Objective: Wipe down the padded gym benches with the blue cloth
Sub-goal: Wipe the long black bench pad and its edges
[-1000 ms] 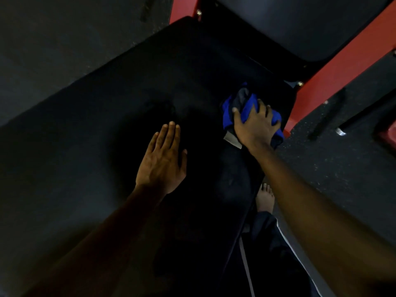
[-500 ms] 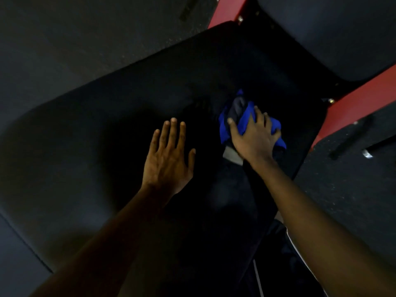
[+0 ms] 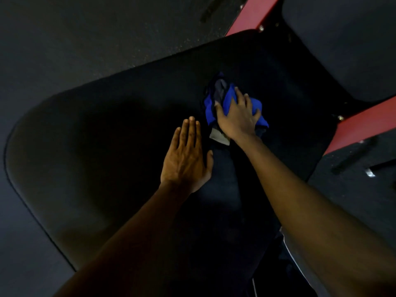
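Note:
A wide black padded bench pad (image 3: 102,129) fills the middle of the view. The crumpled blue cloth (image 3: 212,103) lies on the pad right of centre. My right hand (image 3: 237,116) lies on top of the cloth, fingers curled over it, pressing it onto the pad. Flat on the pad just left of the cloth rests my left hand (image 3: 186,159), fingers straight and together, holding nothing. Part of the cloth is hidden under my right hand.
A second black pad (image 3: 342,43) sits at the upper right, behind red frame bars (image 3: 364,123). Dark speckled floor (image 3: 85,35) surrounds the bench. My dark trouser leg (image 3: 270,271) with a white stripe shows at the bottom.
The view has shifted, so the bench's rounded left end now shows. My right hand and the cloth have slid leftward on the pad, closer to my left hand, whose fingers have closed together.

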`<move>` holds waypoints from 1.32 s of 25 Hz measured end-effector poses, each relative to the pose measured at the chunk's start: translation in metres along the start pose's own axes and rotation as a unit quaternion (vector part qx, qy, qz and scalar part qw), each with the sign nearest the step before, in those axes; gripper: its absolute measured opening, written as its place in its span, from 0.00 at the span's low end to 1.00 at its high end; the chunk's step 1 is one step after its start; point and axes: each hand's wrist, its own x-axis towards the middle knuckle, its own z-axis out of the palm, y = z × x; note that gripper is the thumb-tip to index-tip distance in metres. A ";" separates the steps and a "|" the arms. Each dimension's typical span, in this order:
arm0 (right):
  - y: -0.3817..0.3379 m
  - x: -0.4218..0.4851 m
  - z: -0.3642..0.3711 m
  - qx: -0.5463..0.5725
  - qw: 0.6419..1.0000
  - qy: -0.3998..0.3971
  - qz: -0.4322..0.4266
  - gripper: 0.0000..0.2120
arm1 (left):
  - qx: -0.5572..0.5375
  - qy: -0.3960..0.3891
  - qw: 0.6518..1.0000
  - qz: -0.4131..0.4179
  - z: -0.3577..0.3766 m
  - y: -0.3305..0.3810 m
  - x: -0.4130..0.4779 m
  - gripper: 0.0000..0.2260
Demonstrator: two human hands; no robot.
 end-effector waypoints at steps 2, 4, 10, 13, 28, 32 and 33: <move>-0.014 0.015 0.001 -0.007 0.999 -0.014 -0.031 0.33 | -0.008 0.002 1.000 0.001 0.001 0.000 0.001 0.35; -0.004 0.006 -0.004 -0.010 0.997 -0.020 -0.077 0.33 | -0.010 0.002 1.000 0.002 0.001 0.000 0.001 0.35; 0.089 -0.079 -0.013 0.024 1.000 0.007 0.010 0.34 | -0.024 -0.004 1.000 0.002 0.000 -0.002 0.000 0.34; 0.077 -0.079 -0.005 -0.016 1.000 -0.017 0.017 0.33 | -0.024 -0.006 1.000 0.003 -0.002 -0.002 0.000 0.34; 0.040 -0.042 -0.006 0.008 0.997 -0.002 -0.071 0.29 | -0.023 -0.006 1.000 0.000 -0.002 -0.001 0.000 0.34; 0.004 0.014 -0.007 0.033 0.999 -0.002 -0.031 0.31 | -0.024 -0.006 1.000 0.001 -0.002 0.000 0.000 0.34; 0.006 0.004 -0.007 0.041 0.998 -0.008 -0.040 0.31 | -0.026 -0.004 1.000 0.001 -0.002 0.000 0.000 0.33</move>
